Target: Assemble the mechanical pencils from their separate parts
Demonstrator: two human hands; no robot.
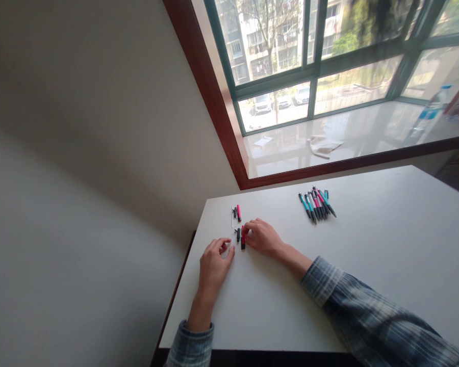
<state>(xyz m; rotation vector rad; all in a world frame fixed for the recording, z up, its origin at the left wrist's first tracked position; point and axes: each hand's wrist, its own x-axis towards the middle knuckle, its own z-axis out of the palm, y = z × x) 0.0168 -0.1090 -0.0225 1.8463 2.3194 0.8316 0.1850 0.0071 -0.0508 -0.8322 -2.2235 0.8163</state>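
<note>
One pink pen piece (243, 240), lengthwise (pointing away)

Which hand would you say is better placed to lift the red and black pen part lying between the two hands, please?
Probably the right hand: its fingers already touch the pen part. The left hand rests on the table a little apart from it.

Both forearms, in plaid sleeves, reach toward 11 o'clock. The left hand (213, 265) lies palm down, fingers loosely curled. The right hand (263, 237) sits at its 1 o'clock, fingertips pinched together.
</note>
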